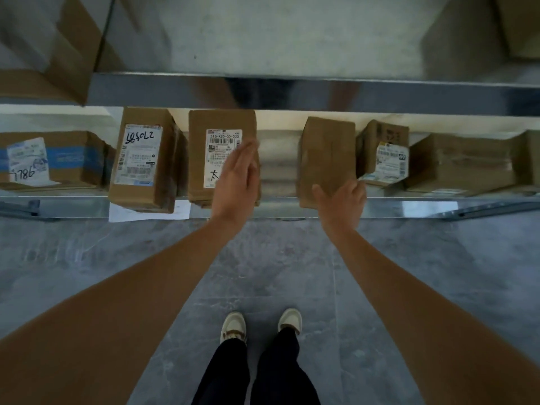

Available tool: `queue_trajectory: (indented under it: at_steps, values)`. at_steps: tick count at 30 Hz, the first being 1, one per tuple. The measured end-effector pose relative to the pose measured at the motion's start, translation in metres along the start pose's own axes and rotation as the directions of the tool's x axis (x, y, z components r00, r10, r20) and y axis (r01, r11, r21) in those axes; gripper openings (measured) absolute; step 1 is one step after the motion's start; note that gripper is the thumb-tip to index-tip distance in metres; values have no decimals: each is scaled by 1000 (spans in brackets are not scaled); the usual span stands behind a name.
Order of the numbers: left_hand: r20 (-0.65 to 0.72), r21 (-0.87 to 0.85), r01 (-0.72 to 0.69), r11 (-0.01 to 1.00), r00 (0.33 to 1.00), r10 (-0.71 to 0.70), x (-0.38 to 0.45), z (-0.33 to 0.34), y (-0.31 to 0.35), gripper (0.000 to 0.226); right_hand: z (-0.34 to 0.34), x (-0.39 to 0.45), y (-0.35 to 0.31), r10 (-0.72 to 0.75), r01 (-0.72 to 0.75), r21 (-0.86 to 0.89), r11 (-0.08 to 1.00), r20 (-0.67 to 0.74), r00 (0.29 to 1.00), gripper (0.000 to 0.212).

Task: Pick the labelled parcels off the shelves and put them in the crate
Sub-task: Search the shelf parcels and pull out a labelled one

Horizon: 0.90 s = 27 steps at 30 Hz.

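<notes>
Several cardboard parcels stand on a metal shelf. My left hand is flat and open, fingers together, over the right side of a labelled parcel with a white label reading 516-K20. My right hand is open, its fingers touching the lower right corner of a plain brown parcel with no label showing. Left of these stands a labelled parcel with handwriting on its label. No crate is in view.
A small labelled parcel and a wide brown box sit at the right. A blue-taped box lies at the left. An upper shelf overhangs. A white paper hangs from the shelf's edge. My feet stand on grey floor tiles.
</notes>
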<state>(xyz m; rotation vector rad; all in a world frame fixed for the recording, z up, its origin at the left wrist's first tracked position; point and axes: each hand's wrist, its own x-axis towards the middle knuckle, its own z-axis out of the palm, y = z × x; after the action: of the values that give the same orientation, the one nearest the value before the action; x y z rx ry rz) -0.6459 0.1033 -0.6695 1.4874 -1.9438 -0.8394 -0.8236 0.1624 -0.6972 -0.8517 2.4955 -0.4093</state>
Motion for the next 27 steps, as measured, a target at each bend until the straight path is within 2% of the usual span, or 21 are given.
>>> queue_trajectory:
  at_steps: [2, 4, 6, 9, 12, 14, 16, 18, 20, 21, 22, 24, 27]
  values:
    - [126, -44, 28, 999, 992, -22, -3, 25, 7, 43, 1, 11, 10, -4, 6, -40, 999, 56, 998, 96]
    - [223, -189, 209, 959, 961, -166, -4, 53, 14, 48, 5, 20, 17, -49, 53, -39, 998, 98, 994, 96]
    - [251, -353, 433, 829, 898, -362, -2, 73, 29, 49, 5, 27, 25, -83, 84, 2, 996, 125, 989, 90]
    - [327, -516, 661, 545, 740, -588, 4, 103, 51, 51, -5, 37, 40, -50, 17, 205, 979, 154, 987, 81]
    - [437, -471, 767, 436, 632, -640, 11, 121, 63, 56, -12, 52, 46, -39, -36, 348, 937, 206, 978, 62]
    - [487, -476, 798, 370, 589, -645, 14, 130, 63, 54, -13, 58, 47, -61, -41, 385, 922, 249, 967, 52]
    - [480, -470, 796, 382, 594, -646, 12, 139, 59, 53, -13, 60, 46, -66, -56, 423, 904, 269, 961, 52]
    - [490, -410, 822, 396, 565, -664, 9, 142, 57, 54, -12, 61, 44, -62, -88, 471, 878, 292, 954, 58]
    - [454, -369, 836, 407, 544, -706, 7, 143, 52, 57, -11, 60, 43, -52, -132, 520, 844, 324, 945, 78]
    - [420, -363, 824, 435, 562, -713, 6, 144, 49, 58, -11, 59, 42, -41, -154, 523, 838, 343, 938, 95]
    - [379, -360, 805, 472, 588, -714, 6, 142, 49, 57, -12, 58, 42, -29, -167, 503, 848, 359, 933, 110]
    - [334, -368, 783, 502, 615, -714, 5, 139, 52, 55, -14, 57, 38, 23, -171, 378, 910, 367, 930, 128]
    - [398, -417, 795, 441, 596, -697, 4, 134, 57, 57, -16, 57, 33, 100, -175, 194, 965, 344, 934, 137]
